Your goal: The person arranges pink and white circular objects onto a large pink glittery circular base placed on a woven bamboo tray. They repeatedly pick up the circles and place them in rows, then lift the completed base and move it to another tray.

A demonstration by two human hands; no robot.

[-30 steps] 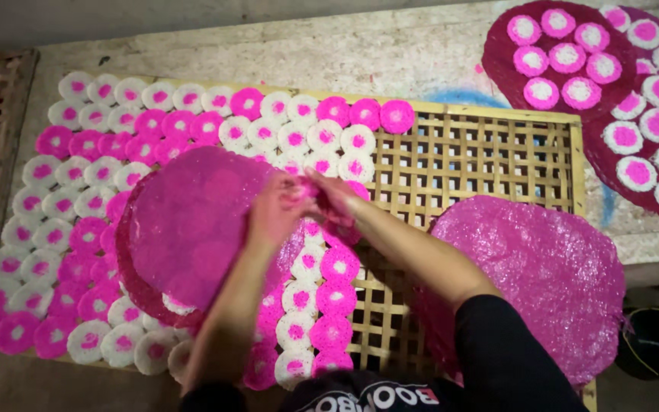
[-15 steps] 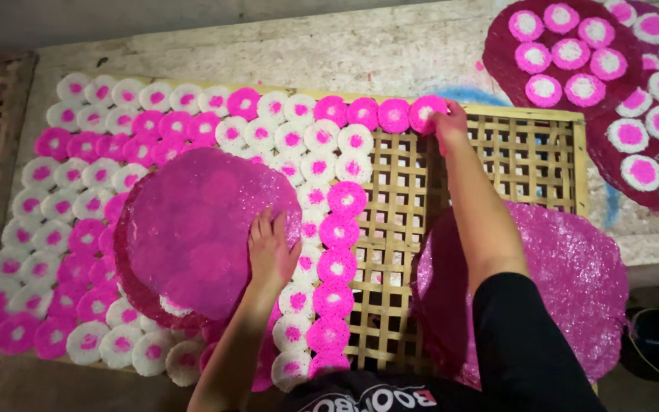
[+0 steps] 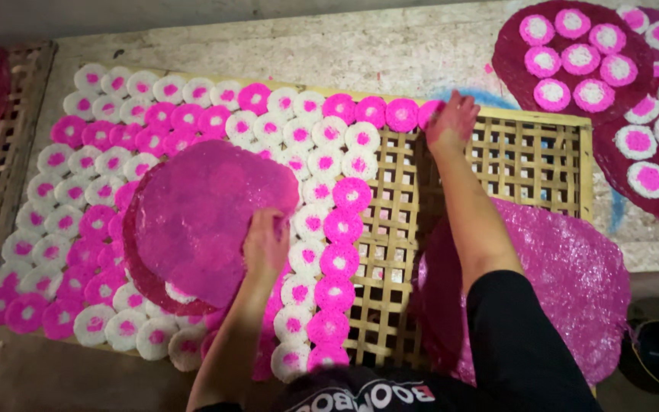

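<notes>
While my right hand [image 3: 451, 120] presses a small pink disc [image 3: 430, 113] down at the far end of the top row, fingers closed loosely over it, my left hand [image 3: 265, 244] rests with fingers curled on the edge of the big pink round sheet [image 3: 207, 210] lying over the discs already laid. Both sit on the woven bamboo rack [image 3: 532, 156], whose right part is bare lattice. If I lean too hard on that left hand, I judge the thin sheet could crack or crush the rounds beneath (they look lacy and brittle, like dried noodle nests). A careless sleeve could also drag the column of pink-and-white discs [image 3: 337, 255] out of line. Each little round is either white with a pink heart or pink with a white one; another glistening, pebbly sheet [image 3: 573, 282] lies beside my right elbow, and dark red trays [image 3: 516, 53] of rounds rest on the concrete beyond.
</notes>
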